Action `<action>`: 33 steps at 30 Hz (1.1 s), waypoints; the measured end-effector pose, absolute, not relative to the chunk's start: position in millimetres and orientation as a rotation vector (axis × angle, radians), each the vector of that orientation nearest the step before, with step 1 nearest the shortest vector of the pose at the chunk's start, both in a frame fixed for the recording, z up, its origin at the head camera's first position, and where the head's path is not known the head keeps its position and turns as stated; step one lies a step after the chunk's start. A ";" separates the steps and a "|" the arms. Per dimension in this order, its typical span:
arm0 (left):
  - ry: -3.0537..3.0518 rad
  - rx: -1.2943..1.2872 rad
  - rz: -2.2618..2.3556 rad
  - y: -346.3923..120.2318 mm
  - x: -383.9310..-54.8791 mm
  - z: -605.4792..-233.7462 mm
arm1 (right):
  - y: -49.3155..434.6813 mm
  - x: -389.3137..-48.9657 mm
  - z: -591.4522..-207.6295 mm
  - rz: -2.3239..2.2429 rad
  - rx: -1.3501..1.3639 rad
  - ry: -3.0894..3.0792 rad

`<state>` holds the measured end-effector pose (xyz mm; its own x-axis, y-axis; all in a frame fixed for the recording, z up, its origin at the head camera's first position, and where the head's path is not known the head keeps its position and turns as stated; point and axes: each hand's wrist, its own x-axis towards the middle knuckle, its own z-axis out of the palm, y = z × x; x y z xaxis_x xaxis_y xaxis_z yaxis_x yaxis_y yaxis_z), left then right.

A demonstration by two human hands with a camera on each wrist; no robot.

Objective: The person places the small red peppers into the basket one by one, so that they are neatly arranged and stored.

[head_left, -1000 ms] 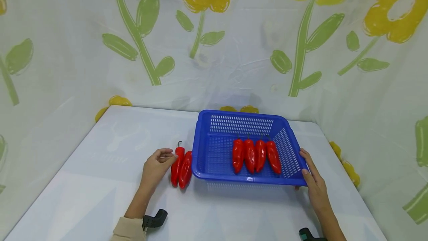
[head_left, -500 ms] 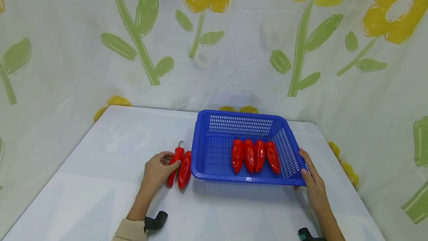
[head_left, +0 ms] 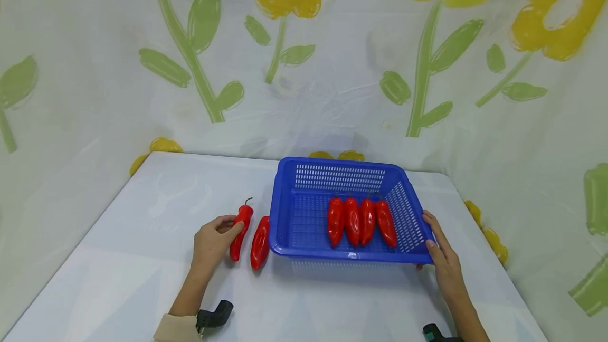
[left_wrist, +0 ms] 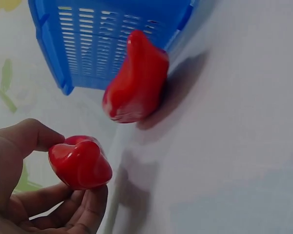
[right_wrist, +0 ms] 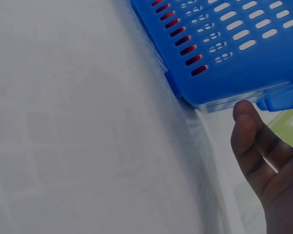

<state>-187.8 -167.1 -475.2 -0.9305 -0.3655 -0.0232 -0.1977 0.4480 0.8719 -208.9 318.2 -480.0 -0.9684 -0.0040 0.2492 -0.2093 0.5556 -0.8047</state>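
Observation:
My left hand [head_left: 209, 241] pinches a glossy red chili pepper [head_left: 242, 227] between thumb and fingers. In the left wrist view that pepper [left_wrist: 80, 163] points its tip at the camera, and its shadow falls apart from it on the table. A second red pepper [head_left: 259, 243] lies on the table against the left side of a blue plastic basket [head_left: 351, 254]. Several more red peppers [head_left: 352, 221] lie side by side in the basket's right half. At the basket's right front corner my right hand [head_left: 447, 265] grips the rim, thumb on top and other fingers partly hidden below.
The basket stands on a white table [head_left: 142, 257] with faint pale-blue patterns. Behind the table hangs a pale curtain [head_left: 323, 94] printed with yellow flowers. Black wrist cameras sit on the left wrist [head_left: 214, 314] and the right wrist [head_left: 439, 334].
My left hand has closed its thumb and fingers on the left pepper and drawn it leftward, away from the second pepper. The right hand keeps its hold on the basket.

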 end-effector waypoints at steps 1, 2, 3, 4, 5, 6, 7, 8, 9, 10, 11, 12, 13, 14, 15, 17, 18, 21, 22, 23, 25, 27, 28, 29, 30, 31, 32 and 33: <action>-2.518 0.502 -1.493 -168.3 -186.7 -474.2 | 318.0 -209.4 -480.4 1.374 0.188 -2.572; -2.510 0.504 -1.506 -169.4 -185.6 -473.1 | 317.6 -210.0 -480.3 1.370 0.197 -2.572; -2.503 0.504 -1.517 -170.4 -184.6 -472.0 | 317.4 -210.6 -480.0 1.361 0.205 -2.573; -2.495 0.502 -1.532 -171.4 -183.8 -471.0 | 317.3 -211.3 -479.8 1.349 0.215 -2.574; -2.489 0.499 -1.545 -172.3 -183.0 -470.2 | 317.3 -211.7 -479.5 1.337 0.227 -2.574; -2.483 0.497 -1.561 -173.0 -182.1 -469.5 | 317.5 -211.9 -479.2 1.328 0.232 -2.575; -2.478 0.495 -1.579 -173.7 -181.2 -468.8 | 317.7 -211.9 -479.0 1.318 0.235 -2.577; -2.472 0.497 -1.599 -174.2 -180.5 -468.3 | 318.0 -211.4 -478.9 1.320 0.240 -2.575; -2.465 0.501 -1.619 -174.6 -179.8 -467.8 | 318.5 -210.7 -478.9 1.323 0.240 -2.576; -2.455 0.505 -1.640 -174.9 -179.5 -467.3 | 319.1 -209.7 -479.3 1.323 0.239 -2.576; -2.444 0.509 -1.666 -175.0 -179.4 -466.7 | 319.6 -208.6 -479.4 1.331 0.238 -2.575; -2.433 0.513 -1.693 -174.8 -179.5 -466.0 | 320.2 -207.6 -479.9 1.330 0.227 -2.580; -2.423 0.516 -1.720 -174.4 -179.8 -465.0 | 320.8 -206.5 -480.5 1.333 0.219 -2.582; -2.411 0.516 -1.745 -173.9 -180.3 -463.8 | 321.2 -205.7 -481.0 1.336 0.213 -2.582; -2.400 0.516 -1.769 -173.3 -180.7 -462.2 | 321.5 -205.2 -481.4 1.332 0.204 -2.585; -2.380 0.513 -1.808 -171.8 -181.1 -458.0 | 321.7 -205.1 -481.7 1.341 0.204 -2.585; -2.370 0.508 -1.823 -171.1 -181.0 -455.6 | 321.5 -205.4 -481.9 1.341 0.206 -2.586; -2.339 0.489 -1.854 -169.9 -180.0 -448.1 | 320.4 -206.9 -481.7 1.373 0.229 -2.570; -2.331 0.483 -1.863 -169.8 -179.6 -446.0 | 320.1 -207.4 -481.9 1.372 0.230 -2.570; -2.322 0.474 -1.874 -169.9 -179.4 -444.3 | 319.8 -207.7 -482.3 1.371 0.228 -2.570; -2.313 0.460 -1.883 -169.9 -179.3 -441.2 | 319.6 -208.1 -483.5 1.364 0.218 -2.571; -2.308 0.441 -1.897 -169.8 -179.9 -439.0 | 319.6 -207.9 -484.5 1.358 0.209 -2.573; -2.305 0.429 -1.908 -169.7 -180.5 -438.0 | 319.6 -207.9 -485.2 1.344 0.202 -2.577; -2.302 0.415 -1.917 -169.4 -181.3 -436.8 | 319.7 -207.8 -485.6 1.342 0.202 -2.575; -2.306 0.403 -1.924 -169.0 -182.2 -435.2 | 319.6 -207.8 -485.8 1.337 0.205 -2.572; -2.309 0.390 -1.937 -168.5 -183.1 -433.5 | 319.6 -207.7 -486.0 1.335 0.206 -2.569; -2.315 0.377 -1.948 -167.9 -184.2 -431.3 | 319.4 -207.8 -486.1 1.331 0.210 -2.563; -2.320 0.358 -1.956 -167.4 -185.2 -428.9 | 319.4 -208.0 -486.3 1.330 0.214 -2.558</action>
